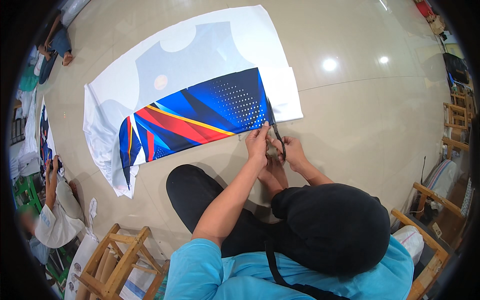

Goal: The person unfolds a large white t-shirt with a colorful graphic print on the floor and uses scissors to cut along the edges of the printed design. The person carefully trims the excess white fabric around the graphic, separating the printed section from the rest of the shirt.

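My left hand pinches the lower right corner of a printed fabric piece with blue, red and yellow shapes and white dots. My right hand grips black-handled scissors, whose blades lie along the printed piece's right edge. Underneath lies a larger white cloth on the floor, with a pale garment shape showing on it and its left end crumpled. My bare foot is just below my hands, and my dark-clad knees are bent either side of my forearms.
A wooden stool stands at lower left, more wooden frames along the right side. At the left, a co-worker handles printed cloth, and another person's legs show at top left. The tiled floor surrounds the cloth.
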Tool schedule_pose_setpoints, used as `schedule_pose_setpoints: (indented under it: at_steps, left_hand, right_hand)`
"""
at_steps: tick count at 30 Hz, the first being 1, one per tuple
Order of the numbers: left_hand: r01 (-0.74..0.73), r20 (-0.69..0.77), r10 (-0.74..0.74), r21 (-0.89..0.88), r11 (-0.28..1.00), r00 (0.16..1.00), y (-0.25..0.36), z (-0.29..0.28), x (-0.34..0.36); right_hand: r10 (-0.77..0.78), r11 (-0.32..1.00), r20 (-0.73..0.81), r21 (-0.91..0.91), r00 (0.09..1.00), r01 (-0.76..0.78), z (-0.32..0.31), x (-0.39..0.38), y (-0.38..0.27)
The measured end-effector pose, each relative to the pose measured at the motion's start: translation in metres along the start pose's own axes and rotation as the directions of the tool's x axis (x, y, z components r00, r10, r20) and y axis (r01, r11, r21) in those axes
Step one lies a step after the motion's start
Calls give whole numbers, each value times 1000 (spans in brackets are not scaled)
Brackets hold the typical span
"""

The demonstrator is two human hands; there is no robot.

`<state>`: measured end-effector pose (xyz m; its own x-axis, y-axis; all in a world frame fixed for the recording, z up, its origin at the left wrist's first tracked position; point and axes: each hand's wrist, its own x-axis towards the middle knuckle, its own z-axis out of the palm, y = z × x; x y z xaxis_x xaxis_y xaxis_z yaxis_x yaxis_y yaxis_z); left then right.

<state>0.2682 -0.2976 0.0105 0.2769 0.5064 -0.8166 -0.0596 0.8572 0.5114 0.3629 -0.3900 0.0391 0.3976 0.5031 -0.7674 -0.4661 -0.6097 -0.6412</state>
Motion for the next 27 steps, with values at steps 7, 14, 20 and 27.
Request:
schedule_pose_setpoints:
  at_steps: [7,14,20,27]
  left_hand:
    - [16,-51,-18,-43,999,999,0,3,2]
    - [-101,-60,96,-79,992,994,-9,-1,2]
    - [-96,-73,93,-37,995,993,-8,-3,2]
    - [-106,-71,102,-57,993,992,-6,-1,-5]
  right_hand:
    - [-2,999,-34,-52,999,0,-2,3,-1]
    - [-4,1000,12,-24,1000,4,-4,7,-2]
    - [-14,1000,10,-22,1000,14,1,14,-13]
    - [-21,999,7,-33,1000,21,3,18,-16]
